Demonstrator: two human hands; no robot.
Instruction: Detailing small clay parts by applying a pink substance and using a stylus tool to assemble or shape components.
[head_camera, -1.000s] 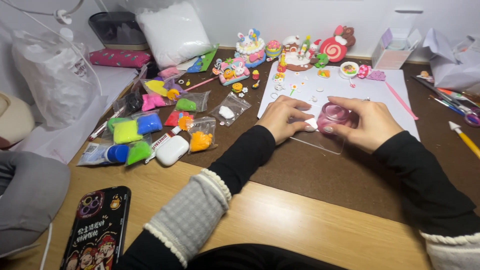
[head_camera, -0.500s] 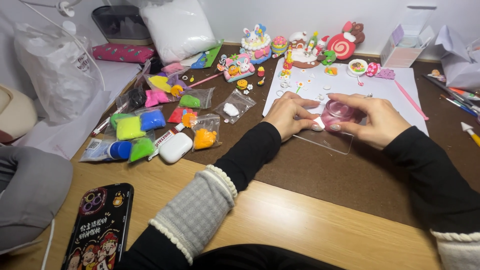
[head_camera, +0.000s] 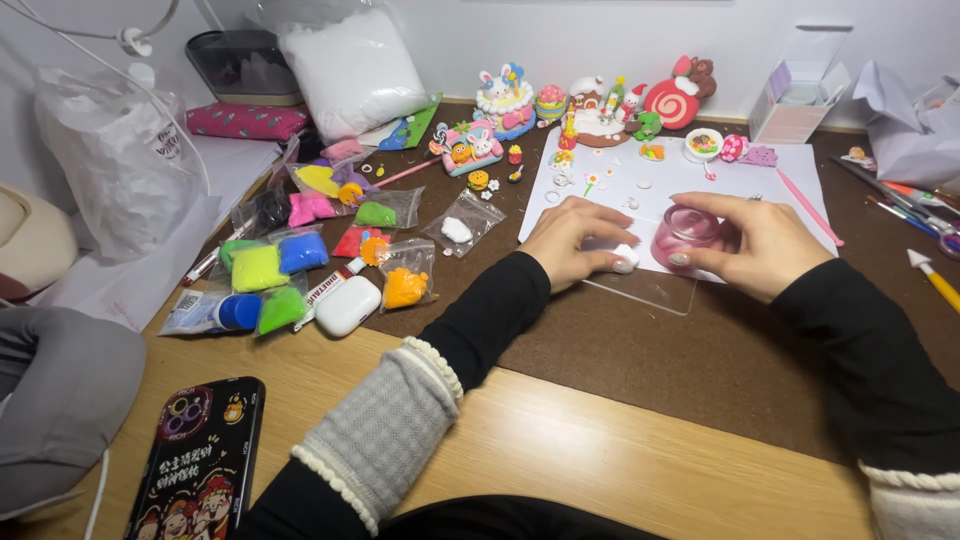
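Bright, even room light falls from above onto my desk (head_camera: 620, 440); colours come through clean. Only soft, short shadows sit under my left hand (head_camera: 577, 240) and right hand (head_camera: 755, 243). A pale sheen glints on the wood at the near edge. The centre is sharp, no motion blur; lines bow and stretch toward the corners.

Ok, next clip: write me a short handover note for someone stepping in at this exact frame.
Left hand: fingers curled on a small white clay piece, pressed onto the clear acrylic sheet.
Right hand: wrapped around a small pink jar standing on the same sheet.
Nearby: white paper with tiny clay bits, finished clay figures behind it, bagged coloured clay to the left.
Done: several figures stand finished.
Left: the white piece is unattached, apart from any figure.
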